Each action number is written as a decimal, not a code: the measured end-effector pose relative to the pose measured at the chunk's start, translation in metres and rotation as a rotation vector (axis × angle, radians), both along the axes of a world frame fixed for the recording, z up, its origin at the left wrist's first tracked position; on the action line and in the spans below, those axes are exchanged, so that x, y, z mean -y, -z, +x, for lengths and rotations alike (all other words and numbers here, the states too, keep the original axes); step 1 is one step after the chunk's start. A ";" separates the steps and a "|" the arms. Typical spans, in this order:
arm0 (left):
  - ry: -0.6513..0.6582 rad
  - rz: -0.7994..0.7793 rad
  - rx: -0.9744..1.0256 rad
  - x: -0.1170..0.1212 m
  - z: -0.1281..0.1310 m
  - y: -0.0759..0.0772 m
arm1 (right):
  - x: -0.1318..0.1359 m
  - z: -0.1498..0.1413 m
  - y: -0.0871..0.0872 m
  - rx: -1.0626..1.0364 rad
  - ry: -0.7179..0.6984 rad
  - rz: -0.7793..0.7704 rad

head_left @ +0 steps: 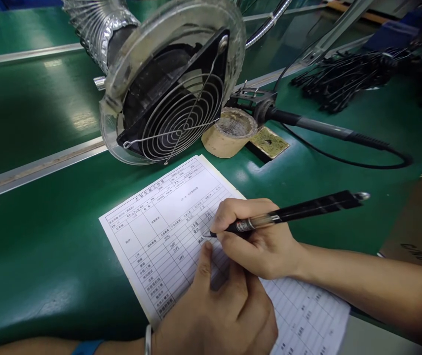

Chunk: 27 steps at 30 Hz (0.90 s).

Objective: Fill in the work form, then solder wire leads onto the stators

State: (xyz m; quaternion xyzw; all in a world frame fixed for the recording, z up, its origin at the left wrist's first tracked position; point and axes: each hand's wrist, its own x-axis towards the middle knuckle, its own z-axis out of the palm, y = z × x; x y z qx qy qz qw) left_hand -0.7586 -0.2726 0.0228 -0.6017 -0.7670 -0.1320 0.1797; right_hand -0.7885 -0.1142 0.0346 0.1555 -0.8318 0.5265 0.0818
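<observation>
My right hand (pixel 258 236) grips a black pen (pixel 295 209), its tip touching a printed paper form (pixel 151 217) with a table of rows and handwritten entries. Below it my left hand (pixel 225 310) lies on the same form, index finger stretched toward the pen tip and the other fingers bent. The form lies tilted on the green work surface, its lower part partly covered by both hands. A white band and a blue band circle my left wrist.
A round fume extractor (pixel 181 108) with a wire grille and foil duct (pixel 99 29) stands behind the form. Beside it are a tan container (pixel 229 135), a sponge tray (pixel 270 143) and a soldering iron (pixel 318 128). Black cables (pixel 351 79) and a cardboard box (pixel 418 222) are at right.
</observation>
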 end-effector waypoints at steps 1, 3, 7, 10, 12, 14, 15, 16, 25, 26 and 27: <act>0.000 0.001 -0.003 0.000 0.000 0.000 | 0.000 0.000 0.000 0.002 0.000 0.002; -0.007 0.007 -0.011 0.000 0.000 0.001 | 0.000 0.000 0.000 0.003 -0.002 0.009; -0.006 0.002 -0.014 -0.001 0.000 0.001 | -0.001 0.000 0.000 -0.003 -0.011 0.013; -0.012 0.005 -0.003 -0.001 0.000 0.002 | -0.001 0.001 -0.001 0.005 -0.015 0.005; -0.001 0.004 -0.008 0.000 0.000 0.002 | -0.001 0.001 -0.001 0.010 -0.014 0.001; 0.011 -0.002 -0.018 0.000 0.000 0.002 | -0.001 0.001 -0.001 0.014 -0.013 -0.002; 0.011 0.000 -0.023 0.000 0.000 0.002 | -0.001 0.001 -0.001 0.013 -0.012 -0.002; 0.009 0.002 -0.027 0.001 -0.001 0.001 | -0.001 0.001 -0.001 0.012 -0.010 -0.002; 0.003 -0.007 -0.017 0.000 0.000 0.002 | -0.001 0.001 -0.001 0.023 -0.006 0.008; 0.002 -0.011 -0.016 0.000 0.000 0.002 | -0.001 0.001 -0.001 0.029 -0.011 0.004; 0.000 -0.015 -0.016 0.000 0.000 0.001 | -0.001 0.001 -0.001 0.030 -0.013 -0.001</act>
